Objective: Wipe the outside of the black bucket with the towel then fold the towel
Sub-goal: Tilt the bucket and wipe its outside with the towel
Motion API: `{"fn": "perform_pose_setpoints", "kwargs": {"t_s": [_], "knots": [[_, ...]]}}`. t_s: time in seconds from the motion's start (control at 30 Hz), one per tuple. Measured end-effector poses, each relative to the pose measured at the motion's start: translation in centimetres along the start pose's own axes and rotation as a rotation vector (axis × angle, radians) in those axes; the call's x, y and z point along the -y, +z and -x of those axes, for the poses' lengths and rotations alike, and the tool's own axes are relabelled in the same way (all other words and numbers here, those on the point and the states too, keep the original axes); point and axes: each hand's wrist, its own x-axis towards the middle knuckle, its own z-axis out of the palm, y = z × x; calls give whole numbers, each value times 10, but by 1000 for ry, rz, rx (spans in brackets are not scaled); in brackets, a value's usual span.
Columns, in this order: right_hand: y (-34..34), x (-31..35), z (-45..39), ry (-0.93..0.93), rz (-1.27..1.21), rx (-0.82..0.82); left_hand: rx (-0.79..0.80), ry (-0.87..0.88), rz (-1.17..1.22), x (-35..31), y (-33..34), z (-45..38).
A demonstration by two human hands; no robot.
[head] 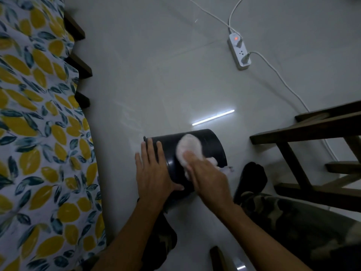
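Your left hand lies flat, fingers spread, bracing the round black plastic bucket; your right hand presses the white fluffy towel against it. Uneven pressure could roll the bucket.

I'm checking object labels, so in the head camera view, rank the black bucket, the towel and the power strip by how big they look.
1. black bucket
2. towel, partly under the right hand
3. power strip, though it lies farther away, so this rank is unsure

No readable text, labels, brands or numbers on anything in view
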Motion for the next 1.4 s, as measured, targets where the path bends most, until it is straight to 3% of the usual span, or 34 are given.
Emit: {"fn": "perform_pose_setpoints", "kwargs": {"t_s": [0.1,0.23,0.43,0.5,0.57,0.67,0.77,0.87,0.97,1.07,1.13,1.2,1.27,1.4], "knots": [[37,6,-30,-170,104,219,38,22,-14,-5,13,6],[47,8,-79,-156,207,170,14,3,25,-6,36,23],[29,-25,-153,207,313,357,77,-28,46,-10,42,35],[15,-46,-150,280,356,305,87,-62,51,-11,42,34],[11,-60,-129,283,324,146,84,-73,63,-13,43,37],[21,-47,-79,262,322,38,74,-64,58,-17,52,49],[49,-12,-29,-86,415,198,109,-44,58,-24,65,64],[59,24,-36,-216,193,286,156,-10,38,-30,76,76],[68,34,-98,-143,244,353,181,-53,64,-34,81,80],[62,27,-158,92,349,629,133,-62,117,-31,81,78],[48,6,-179,257,375,695,103,-68,115,-30,79,75],[30,-23,-178,375,423,650,107,-80,112,-30,77,74],[15,-47,-164,353,500,551,119,-87,114,-31,74,73],[21,-59,-99,161,422,57,96,-80,136,-33,68,69]]}}
